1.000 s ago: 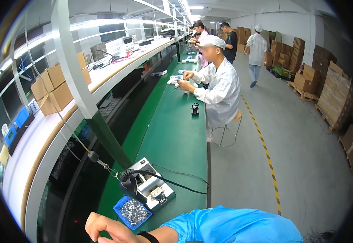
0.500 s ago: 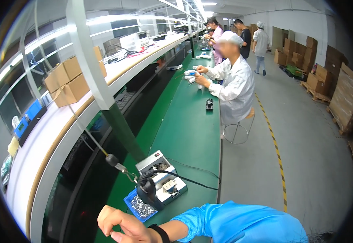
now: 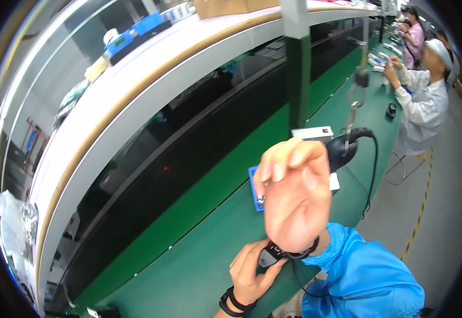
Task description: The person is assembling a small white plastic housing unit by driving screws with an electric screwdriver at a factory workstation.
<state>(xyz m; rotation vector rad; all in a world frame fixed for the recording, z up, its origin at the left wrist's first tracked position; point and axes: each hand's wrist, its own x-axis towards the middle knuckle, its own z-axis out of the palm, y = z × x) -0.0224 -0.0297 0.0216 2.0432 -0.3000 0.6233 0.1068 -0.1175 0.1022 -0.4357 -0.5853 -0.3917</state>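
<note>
Black and grey, a small device (image 3: 271, 255) is sitting clamped between the thumb and fingers of the left grip (image 3: 249, 273), just beside the right wrist. A black watch (image 3: 228, 305) is circling the wrist below that grip. Higher up, the right grip (image 3: 297, 199) is hovering with its palm showing, its fingers curling loosely and standing apart from the palm; a bright blue fabric sleeve (image 3: 363, 270) is covering the forearm below. Left of the right grip, a blue tray (image 3: 253, 183) of small shiny metal pieces is showing partly; right of it, a black corded tool (image 3: 342, 153) is hanging. Beneath both grips, a green worktop (image 3: 204, 265) is stretching away.
</note>
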